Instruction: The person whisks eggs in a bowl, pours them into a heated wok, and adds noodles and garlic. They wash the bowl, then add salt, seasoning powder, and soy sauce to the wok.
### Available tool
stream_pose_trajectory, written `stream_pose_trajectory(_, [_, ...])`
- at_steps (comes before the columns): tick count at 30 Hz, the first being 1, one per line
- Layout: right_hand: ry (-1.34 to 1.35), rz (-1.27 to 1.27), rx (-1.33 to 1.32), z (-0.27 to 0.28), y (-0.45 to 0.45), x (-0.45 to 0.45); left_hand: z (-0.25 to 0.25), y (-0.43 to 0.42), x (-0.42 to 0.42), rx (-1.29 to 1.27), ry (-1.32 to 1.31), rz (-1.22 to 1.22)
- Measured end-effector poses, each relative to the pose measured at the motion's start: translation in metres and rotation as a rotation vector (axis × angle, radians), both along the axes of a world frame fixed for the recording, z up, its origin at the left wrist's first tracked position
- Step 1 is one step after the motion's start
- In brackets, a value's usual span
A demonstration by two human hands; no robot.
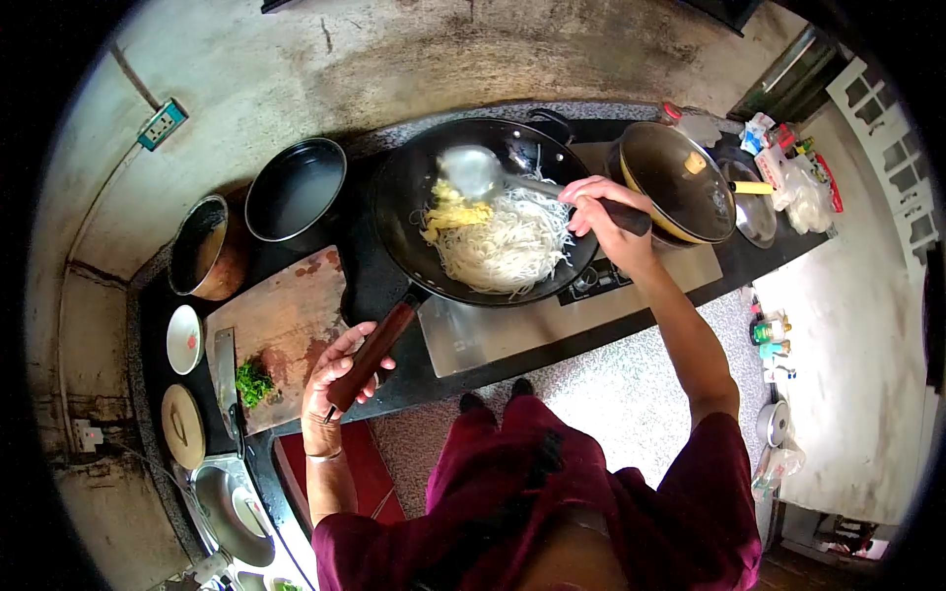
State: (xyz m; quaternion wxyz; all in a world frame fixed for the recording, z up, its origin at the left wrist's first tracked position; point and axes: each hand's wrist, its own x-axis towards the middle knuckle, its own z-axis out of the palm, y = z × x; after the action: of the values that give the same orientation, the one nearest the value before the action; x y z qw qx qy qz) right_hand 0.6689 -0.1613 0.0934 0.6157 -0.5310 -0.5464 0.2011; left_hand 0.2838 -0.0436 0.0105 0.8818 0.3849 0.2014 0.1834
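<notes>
A black wok [404, 231] on the stove holds white noodles [512, 251], with yellow scrambled egg [458, 214] at their left side. My left hand [340, 369] is around the wok's brown wooden handle [372, 353], its fingers curled loosely from beneath. In my right hand [611, 222] is a wok spatula [471, 172], gripped by its dark handle. The spatula's shiny metal head is over the wok's upper left part, just above the egg. Blur keeps me from telling whether it touches the food.
Left of the wok lie a wooden cutting board [286, 300], a cleaver [226, 369] and chopped greens [255, 382]. A black pan [296, 189], a brown pot [210, 251] and a white bowl [184, 340] stand around them. A yellow-rimmed pan [655, 163] sits right, a sink [222, 512] lower left.
</notes>
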Motion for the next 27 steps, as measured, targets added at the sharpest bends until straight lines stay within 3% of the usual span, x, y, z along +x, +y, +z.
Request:
stream_pose_trajectory(4, [-0.282,-0.049,0.121,-0.003,0.002,0.016,-0.005,0.001,0.0,-0.001,-0.025,-0.009])
stream_pose_trajectory(9, [-0.226,-0.039,0.116,0.009,-0.012,0.008,-0.002,0.002,-0.001,0.033,0.012,-0.016])
stream_pose_trajectory(13, [-0.44,0.091,0.174,-0.009,-0.007,-0.004,-0.002,-0.004,0.005,0.009,-0.035,-0.003])
stream_pose_trajectory(16, [-0.458,0.235,0.128,0.019,-0.023,-0.004,-0.008,-0.009,0.0,0.069,-0.026,0.065])
stream_pose_trajectory(20, [-0.49,0.19,0.191,0.032,-0.037,0.009,-0.023,-0.012,0.001,-0.066,-0.062,0.155])
stream_pose_trajectory(22, [-0.677,0.342,0.149,0.011,-0.036,0.02,-0.03,-0.014,0.003,-0.138,-0.084,0.211])
stream_pose_trajectory(27, [-1.369,0.383,0.062,-0.044,-0.051,0.027,-0.063,-0.028,0.007,-0.258,-0.195,0.322])
